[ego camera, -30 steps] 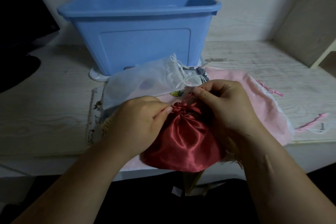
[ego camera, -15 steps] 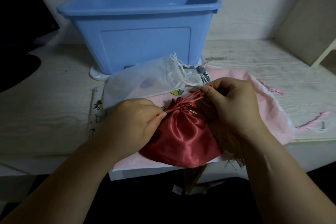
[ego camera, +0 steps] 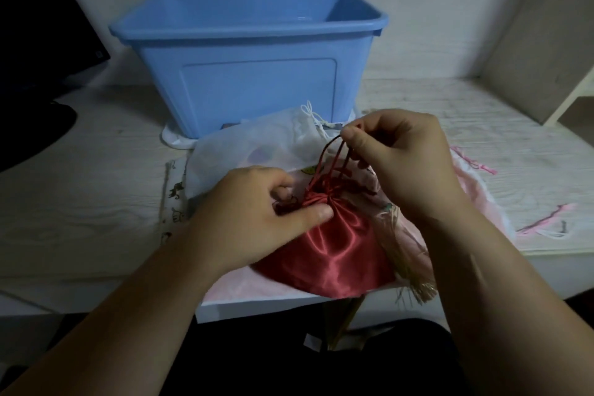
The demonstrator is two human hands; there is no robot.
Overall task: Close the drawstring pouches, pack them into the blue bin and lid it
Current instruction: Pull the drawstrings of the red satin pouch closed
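A red satin drawstring pouch (ego camera: 334, 254) lies at the table's front edge, its neck gathered tight. My left hand (ego camera: 257, 222) pinches the gathered neck. My right hand (ego camera: 398, 157) holds the red cords (ego camera: 328, 161), raised up and to the right of the neck. Behind the red pouch lie a white mesh pouch (ego camera: 257, 145) and a pink pouch (ego camera: 475, 199) that spreads to the right. The open blue bin (ego camera: 250, 87) stands behind them, with nothing visible inside it. A white lid (ego camera: 175, 138) shows under the bin's front left corner.
A patterned cloth pouch (ego camera: 175, 199) lies at the left under the pile. Pink cords (ego camera: 546, 219) trail at the right. A dark monitor (ego camera: 38, 42) stands at the far left, a pale board (ego camera: 540, 51) leans at the right. The table edge runs just below the red pouch.
My right hand has lifted up and to the right, drawing the red cords out longer. The pouch's neck has cinched tighter under my left hand's pinch.
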